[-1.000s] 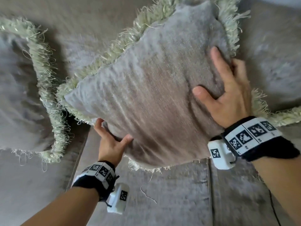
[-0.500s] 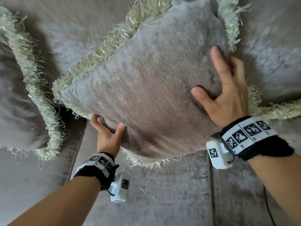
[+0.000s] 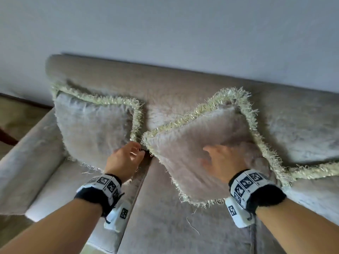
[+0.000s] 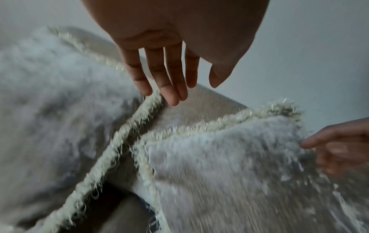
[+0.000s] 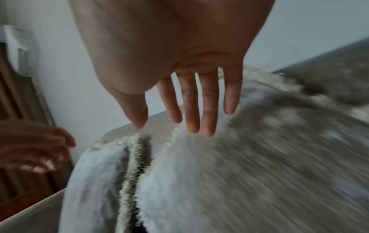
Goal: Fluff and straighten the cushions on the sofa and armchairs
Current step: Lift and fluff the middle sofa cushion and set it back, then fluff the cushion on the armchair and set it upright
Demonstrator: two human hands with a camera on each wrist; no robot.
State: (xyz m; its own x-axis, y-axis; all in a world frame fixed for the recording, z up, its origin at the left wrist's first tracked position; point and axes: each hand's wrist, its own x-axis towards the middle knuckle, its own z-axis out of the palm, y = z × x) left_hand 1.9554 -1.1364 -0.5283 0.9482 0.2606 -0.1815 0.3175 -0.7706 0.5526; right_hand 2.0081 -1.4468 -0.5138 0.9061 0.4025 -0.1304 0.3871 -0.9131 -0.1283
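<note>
A beige cushion with a pale green fringe (image 3: 192, 143) leans tilted against the sofa back (image 3: 165, 83), one corner up. A matching left cushion (image 3: 91, 125) stands upright beside it. My left hand (image 3: 128, 154) hovers in the gap between the two cushions, fingers straight and holding nothing, as the left wrist view (image 4: 169, 78) shows. My right hand (image 3: 218, 158) is blurred in front of the tilted cushion's face, fingers spread straight (image 5: 199, 110), gripping nothing. A third fringed cushion (image 3: 311, 169) shows partly at the right.
The sofa's left armrest (image 3: 23, 162) runs along the left edge. A seam between seat cushions (image 3: 139, 189) lies under my left wrist. A plain wall (image 3: 165, 30) rises behind the sofa. Wooden floor (image 3: 16, 116) shows at far left.
Both hands have let go of the cushion they held and drawn back from it. The cushion now rests tilted on the sofa. The view has pulled back and up.
</note>
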